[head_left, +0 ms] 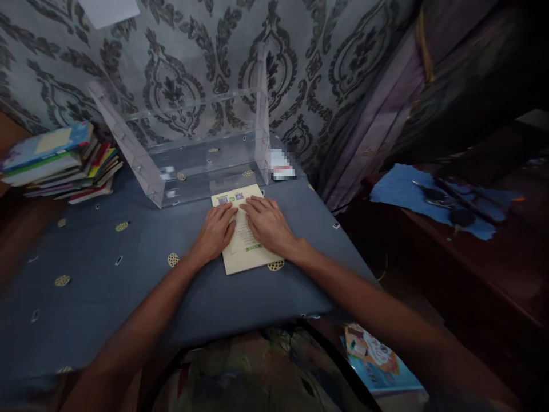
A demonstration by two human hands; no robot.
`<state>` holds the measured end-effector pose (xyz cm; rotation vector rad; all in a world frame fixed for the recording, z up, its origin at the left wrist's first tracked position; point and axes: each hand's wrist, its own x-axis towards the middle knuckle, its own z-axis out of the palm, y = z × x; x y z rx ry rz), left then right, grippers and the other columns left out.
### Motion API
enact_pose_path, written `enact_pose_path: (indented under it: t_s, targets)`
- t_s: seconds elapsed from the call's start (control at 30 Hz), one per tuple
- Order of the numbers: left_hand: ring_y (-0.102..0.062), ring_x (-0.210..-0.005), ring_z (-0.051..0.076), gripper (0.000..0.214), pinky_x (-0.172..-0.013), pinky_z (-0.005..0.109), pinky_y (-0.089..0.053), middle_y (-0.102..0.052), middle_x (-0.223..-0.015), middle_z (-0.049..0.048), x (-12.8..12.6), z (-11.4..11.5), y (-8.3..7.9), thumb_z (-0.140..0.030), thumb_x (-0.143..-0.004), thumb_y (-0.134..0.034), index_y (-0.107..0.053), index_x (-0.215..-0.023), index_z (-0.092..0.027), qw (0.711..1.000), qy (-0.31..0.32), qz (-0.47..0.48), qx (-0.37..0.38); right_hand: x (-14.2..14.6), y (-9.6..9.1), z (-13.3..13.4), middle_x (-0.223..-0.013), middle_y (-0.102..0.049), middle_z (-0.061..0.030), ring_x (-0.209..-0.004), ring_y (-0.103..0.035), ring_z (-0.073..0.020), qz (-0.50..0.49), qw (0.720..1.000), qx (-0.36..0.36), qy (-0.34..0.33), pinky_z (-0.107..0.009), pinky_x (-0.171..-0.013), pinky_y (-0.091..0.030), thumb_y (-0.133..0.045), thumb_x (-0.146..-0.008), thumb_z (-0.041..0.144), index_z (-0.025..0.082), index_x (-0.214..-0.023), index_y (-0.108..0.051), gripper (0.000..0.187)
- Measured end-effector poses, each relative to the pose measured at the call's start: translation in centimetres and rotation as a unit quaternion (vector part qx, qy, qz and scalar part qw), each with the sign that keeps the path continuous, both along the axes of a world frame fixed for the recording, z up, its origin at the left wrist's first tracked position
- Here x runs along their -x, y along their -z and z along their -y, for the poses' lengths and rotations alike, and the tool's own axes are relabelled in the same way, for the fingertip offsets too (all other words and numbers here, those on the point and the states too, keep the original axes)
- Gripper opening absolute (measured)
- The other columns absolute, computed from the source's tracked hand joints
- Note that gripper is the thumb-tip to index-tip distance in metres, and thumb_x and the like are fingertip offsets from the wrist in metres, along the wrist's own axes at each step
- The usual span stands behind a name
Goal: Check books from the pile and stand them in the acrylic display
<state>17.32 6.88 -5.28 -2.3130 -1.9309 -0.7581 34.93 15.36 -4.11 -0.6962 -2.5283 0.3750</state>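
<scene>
A pale yellow book (242, 263) lies flat on the dark grey-blue cloth in front of me, its printed cover facing up. My left hand (217, 232) rests on the book's left side, fingers stretched toward its top edge. Across the right side lies my right hand (269, 226), palm down with its fingers extended. Both hands press on the cover without gripping it. Just beyond the book stands a clear acrylic rack (206, 163) with transparent side panels.
A pile of books (64, 160) sits at the table's left. Beside the rack is a small blurred white item (282, 165). On a dark red surface at right, a blue cloth (394, 186) carries glasses and small items. A colourful book (373, 357) lies below the table's edge.
</scene>
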Motion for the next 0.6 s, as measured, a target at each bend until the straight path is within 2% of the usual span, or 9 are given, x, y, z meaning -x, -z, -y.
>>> enact_pose_path:
  t_s: [0.17, 0.3, 0.4, 0.5, 0.6]
  targets:
    - [-0.050, -0.135, 0.029, 0.033, -0.113, 0.053, -0.041, -0.059, -0.137, 0.0176, 0.1, -0.1, 1.0, -0.022, -0.100, -0.040, -0.055, -0.128, -0.015, 1.000, 0.002, -0.006, -0.018, 0.8, 0.4, 2.8, -0.145, -0.054, -0.0184, -0.138, -0.044, -0.0316, -0.007, 0.998, -0.004, -0.057, -0.054, -0.115, -0.035, -0.040, -0.095, 0.011, 0.013, -0.145, -0.048, 0.051]
    - [-0.049, -0.136, 0.029, 0.034, -0.114, 0.053, -0.040, -0.058, -0.138, 0.0184, 0.0, 0.0, 1.1, -0.022, -0.100, -0.040, -0.055, -0.130, -0.013, 1.000, -0.008, -0.015, -0.018, 0.5, 1.2, 2.0, -0.142, -0.057, -0.0153, -0.134, -0.048, -0.0296, -0.037, 0.997, 0.034, -0.065, -0.054, -0.112, -0.040, -0.040, -0.095, 0.012, 0.019, -0.148, -0.046, 0.053]
    - [-0.048, -0.137, 0.029, 0.035, -0.114, 0.053, -0.039, -0.057, -0.139, 0.0189, -0.3, 0.1, 0.7, -0.022, -0.101, -0.039, -0.055, -0.131, -0.012, 0.999, -0.016, -0.042, -0.007, 0.3, 1.8, 0.5, -0.135, -0.062, -0.0110, -0.128, -0.054, -0.0261, -0.102, 0.986, 0.109, -0.073, -0.052, -0.110, -0.043, -0.041, -0.096, 0.015, 0.022, -0.140, -0.054, 0.047]
    - [-0.048, -0.137, 0.031, 0.035, -0.113, 0.054, -0.039, -0.058, -0.138, 0.0191, -0.8, 0.7, 0.0, -0.021, -0.102, -0.038, -0.056, -0.131, -0.012, 0.996, -0.028, -0.085, 0.006, 0.3, 2.1, -1.0, -0.125, -0.069, -0.0077, -0.119, -0.062, -0.0229, -0.180, 0.955, 0.225, -0.074, -0.047, -0.106, -0.048, -0.044, -0.097, 0.021, 0.024, -0.127, -0.063, 0.035]
    - [-0.047, -0.137, 0.032, 0.034, -0.114, 0.057, -0.037, -0.061, -0.136, 0.0174, -1.9, 1.9, -0.8, -0.021, -0.103, -0.038, -0.059, -0.129, -0.014, 0.992, 0.012, -0.127, 0.017, 0.3, 2.0, -1.8, -0.117, -0.072, -0.0063, -0.114, -0.066, -0.0210, -0.263, 0.891, 0.363, -0.064, -0.044, -0.104, -0.049, -0.048, -0.098, 0.029, 0.024, -0.117, -0.066, 0.027]
